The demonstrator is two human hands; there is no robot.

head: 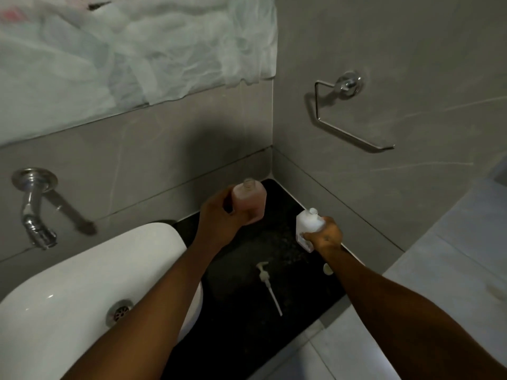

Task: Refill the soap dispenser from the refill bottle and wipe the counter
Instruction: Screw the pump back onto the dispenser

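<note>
My left hand (219,215) grips the soap dispenser bottle (251,200), a clear bottle with pinkish liquid and an open neck, held upright above the black counter (247,311). My right hand (325,234) holds the white refill bottle (307,224), its small neck up, near the right wall. The dispenser's white pump head (267,283) with its long tube lies flat on the counter between my forearms. A small white cap (327,269) rests on the counter beside my right wrist.
A white basin (68,283) with a metal drain (120,312) sits at the left. A chrome tap (34,212) juts from the back wall. A chrome towel ring (348,116) hangs on the right wall. Crumpled white sheeting (123,45) covers the upper wall.
</note>
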